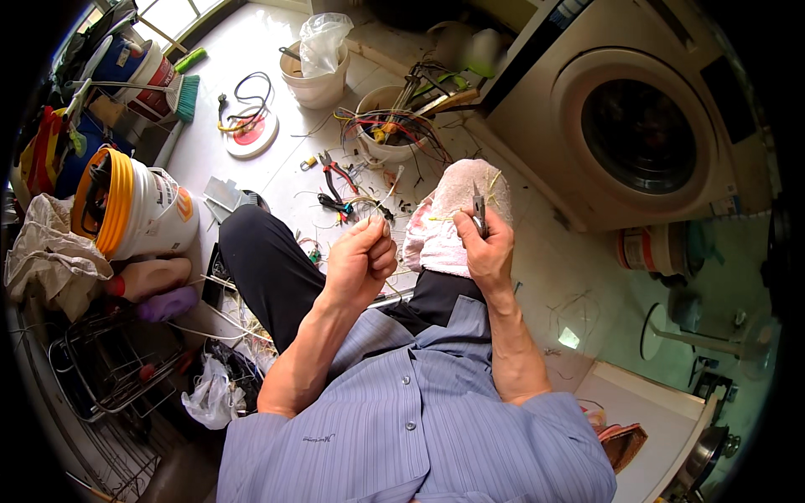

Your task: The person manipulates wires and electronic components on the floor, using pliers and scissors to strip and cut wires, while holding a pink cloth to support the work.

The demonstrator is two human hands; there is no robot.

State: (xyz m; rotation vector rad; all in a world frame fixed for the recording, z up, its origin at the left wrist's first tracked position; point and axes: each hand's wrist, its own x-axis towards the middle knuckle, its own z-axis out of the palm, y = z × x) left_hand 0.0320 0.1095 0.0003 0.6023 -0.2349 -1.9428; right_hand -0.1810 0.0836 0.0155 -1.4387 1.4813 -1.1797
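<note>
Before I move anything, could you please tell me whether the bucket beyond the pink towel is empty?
Not empty: the bucket holds coloured wires, some hanging over its rim.

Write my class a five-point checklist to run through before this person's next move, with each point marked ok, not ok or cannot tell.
1. Pliers held in the right hand: ok.
2. Left hand's hold secure: cannot tell; the closed fist hides what it pinches.
3. Towel over the right knee: ok.
4. Tools off the floor: not ok; red-handled pliers lie there.
5. Wires all inside their bucket: not ok; some hang over its rim.
</note>
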